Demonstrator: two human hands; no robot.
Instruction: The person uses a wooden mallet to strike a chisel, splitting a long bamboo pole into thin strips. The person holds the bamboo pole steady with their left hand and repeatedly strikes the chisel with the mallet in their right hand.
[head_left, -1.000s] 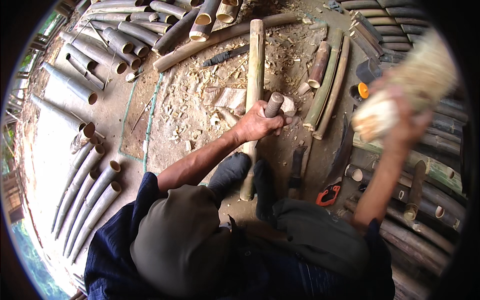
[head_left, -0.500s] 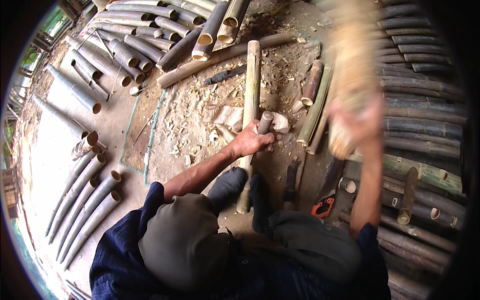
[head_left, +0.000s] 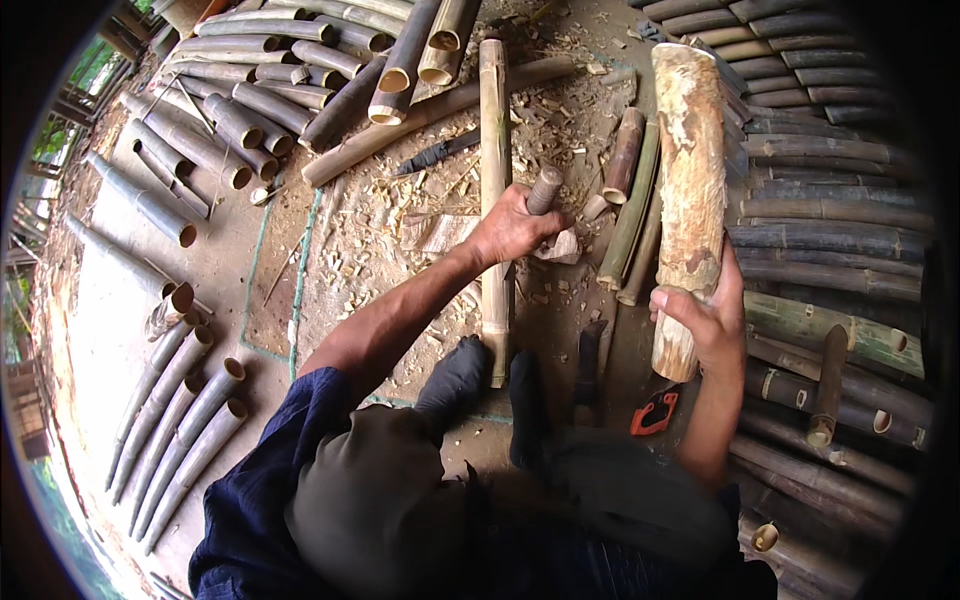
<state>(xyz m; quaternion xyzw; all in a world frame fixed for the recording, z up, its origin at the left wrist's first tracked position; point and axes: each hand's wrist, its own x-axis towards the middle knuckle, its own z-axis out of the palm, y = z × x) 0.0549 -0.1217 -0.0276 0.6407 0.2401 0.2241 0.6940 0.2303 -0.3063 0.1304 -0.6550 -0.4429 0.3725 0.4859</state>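
Note:
My left hand (head_left: 510,228) is closed round a chisel, its round wooden handle (head_left: 545,190) sticking up out of the fist; the blade is mostly hidden. That fist rests at the long bamboo pole (head_left: 495,130), which lies on the ground away from me, its near end between my dark-socked feet (head_left: 455,380). A pale wooden block (head_left: 425,233) lies across under the pole, partly covered by my hand and forearm. My right hand (head_left: 712,310) grips the narrower lower end of a thick, rough wooden mallet (head_left: 690,150), held up to the right of the pole.
Wood chips (head_left: 360,270) litter the ground. A dark-wrapped knife (head_left: 440,152) lies beyond the block. Near my right foot are a dark blade (head_left: 590,360) and an orange saw handle (head_left: 655,413). Bamboo lengths (head_left: 830,235) are stacked right; cut bamboo tubes (head_left: 215,135) lie left.
The mallet, blurred in motion before, is now sharp and a little lower. My view has shifted slightly, and my left hand keeps its grip on the chisel by the pole.

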